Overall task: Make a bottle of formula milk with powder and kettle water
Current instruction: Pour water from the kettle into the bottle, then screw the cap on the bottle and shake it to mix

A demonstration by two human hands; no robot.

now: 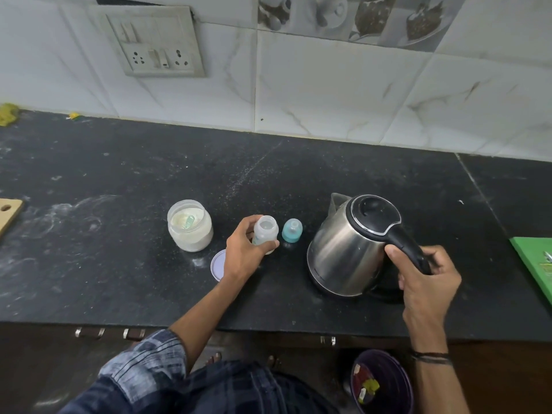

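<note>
Pouring of the water is the step in hand, as I judge it. From the left: the powder jar [190, 227] stands open on the black counter [119, 174], with a scoop [189, 221] lying in the powder. Just to its right, the left hand [245, 252] is wrapped around the baby bottle [265, 234] and holds it upright with the mouth open. Whether powder is already inside, I cannot tell. The teal teat cap [292, 231] stands near the bottle, not touching it. Further right, the right hand [427, 276] is clamped on the black handle of the steel kettle [346, 249]. Its lid is closed, and its spout points away from me, a little to the left. The kettle looks slightly tilted; whether it sits on its base I cannot say.

The next move, I think, calls for bringing the spout over the narrow bottle mouth and tipping slowly, with the left hand steadying the bottle. The teat cap stands between bottle and kettle, so it could be knocked over.

Around: a wooden board [9, 213] at the far left edge, the jar lid [217, 265] flat on the counter beside the left wrist, and a green board [534, 261] at the right edge. None of these lies in the path.
</note>
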